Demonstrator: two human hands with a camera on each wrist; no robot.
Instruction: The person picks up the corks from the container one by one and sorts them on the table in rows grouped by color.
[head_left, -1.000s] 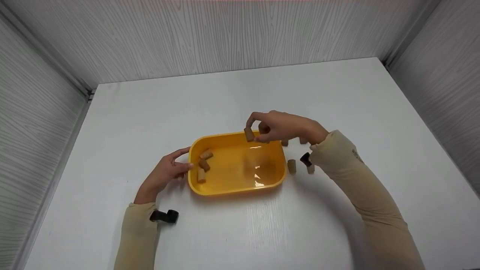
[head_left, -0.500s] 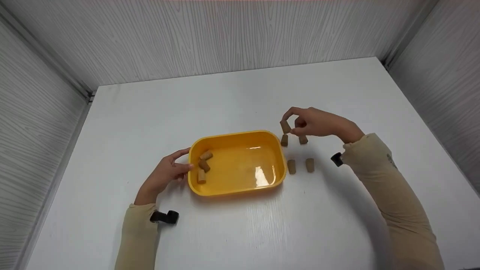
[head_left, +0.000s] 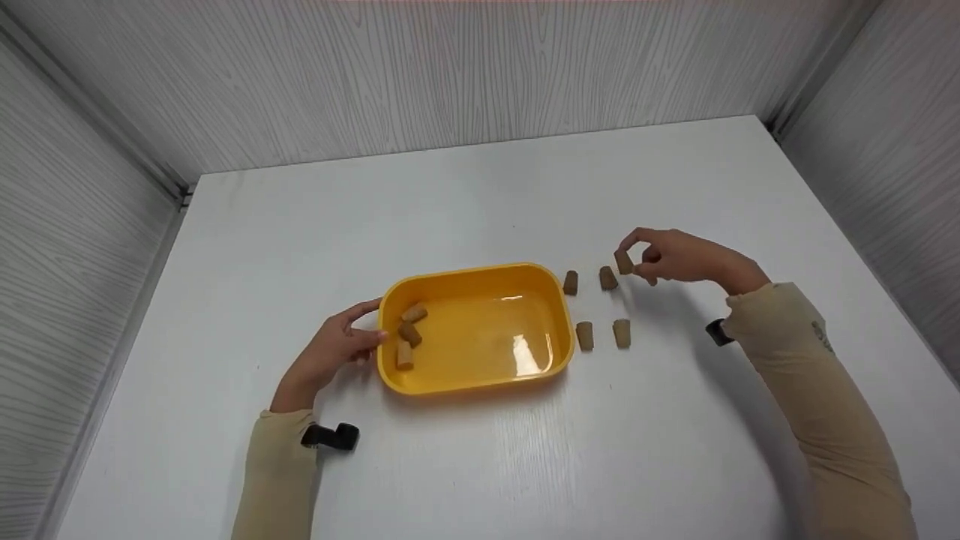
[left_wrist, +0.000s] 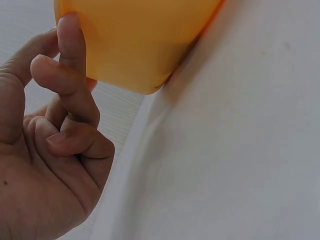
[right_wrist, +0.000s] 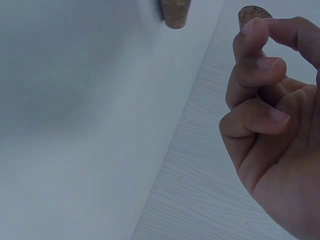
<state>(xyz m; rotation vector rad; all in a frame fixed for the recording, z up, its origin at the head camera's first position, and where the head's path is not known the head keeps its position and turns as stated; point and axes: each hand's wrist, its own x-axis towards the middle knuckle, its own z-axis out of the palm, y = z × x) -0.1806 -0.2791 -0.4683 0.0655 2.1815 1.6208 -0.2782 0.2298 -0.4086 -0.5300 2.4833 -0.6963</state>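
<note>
Right hand (head_left: 679, 256) pinches a cork (head_left: 624, 262) just beside four corks (head_left: 585, 336) on the counter (head_left: 450, 472), left hand (head_left: 334, 347) grips the yellow tray (head_left: 476, 387) by its left end, three corks (head_left: 409, 334) inside (right sleeve's marking (head_left: 822, 337) too small to read).

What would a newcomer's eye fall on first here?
The yellow tray stands out most on the white table, with three corks at its left end, where the person's left grip holds it. Just past its right end, four corks sit in two rows, and the right grip pinches another cork near them.
</note>
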